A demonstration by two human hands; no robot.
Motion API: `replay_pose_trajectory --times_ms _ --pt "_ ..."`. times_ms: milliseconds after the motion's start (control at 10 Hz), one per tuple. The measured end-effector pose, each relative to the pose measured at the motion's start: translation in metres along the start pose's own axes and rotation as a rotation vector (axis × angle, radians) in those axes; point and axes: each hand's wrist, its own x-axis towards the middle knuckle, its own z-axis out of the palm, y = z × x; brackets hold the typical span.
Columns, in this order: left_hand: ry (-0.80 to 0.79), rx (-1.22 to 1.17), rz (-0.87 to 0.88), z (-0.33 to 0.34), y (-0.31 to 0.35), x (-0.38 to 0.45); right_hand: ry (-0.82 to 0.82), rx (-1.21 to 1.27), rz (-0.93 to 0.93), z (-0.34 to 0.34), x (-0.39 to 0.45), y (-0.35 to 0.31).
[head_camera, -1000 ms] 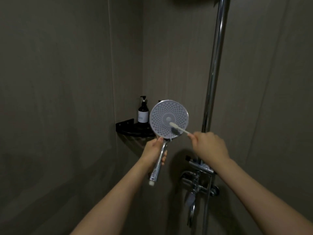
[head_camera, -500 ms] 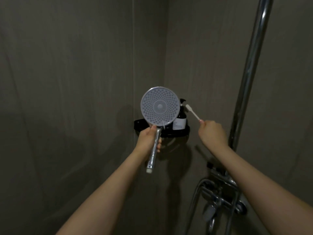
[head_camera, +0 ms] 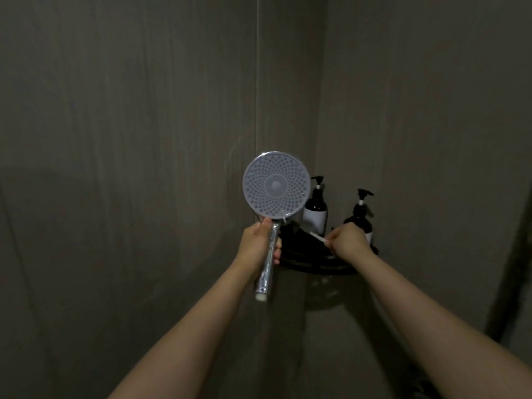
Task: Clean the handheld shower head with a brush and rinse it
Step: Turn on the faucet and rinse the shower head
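Observation:
My left hand [head_camera: 259, 245] grips the chrome handle of the handheld shower head [head_camera: 276, 187], held upright with its round, dotted spray face turned toward me. No hose hangs from the handle's lower end. My right hand [head_camera: 347, 240] pinches the end of a thin white brush [head_camera: 318, 237] and holds it low over the black corner shelf [head_camera: 313, 267], to the right of the shower head and apart from it. Only a short piece of the brush shows against the dark shelf.
Two dark pump bottles [head_camera: 315, 208] [head_camera: 361, 217] stand on the corner shelf behind my right hand. Grey tiled walls meet in the corner behind them. A dark vertical edge [head_camera: 509, 269] runs down the far right.
The brush left the spray face and my right hand carried it right and down to the corner shelf. My view swung left, so the chrome riser pipe and taps dropped out of sight.

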Motion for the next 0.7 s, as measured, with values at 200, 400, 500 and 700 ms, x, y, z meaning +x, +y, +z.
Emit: replay_pose_trajectory --times_ms 200,400,500,700 --pt "-0.035 0.048 0.014 -0.009 0.003 0.043 -0.125 0.087 0.159 0.025 0.041 -0.012" --pt "-0.038 0.047 0.016 -0.014 -0.002 0.059 -0.176 0.057 0.221 0.044 0.058 -0.004" --pt "-0.047 0.038 0.010 -0.012 -0.003 0.061 -0.138 0.175 0.374 0.045 0.068 -0.009" --pt "-0.079 0.039 0.013 -0.008 -0.003 0.062 -0.312 0.073 0.447 0.047 0.066 -0.006"
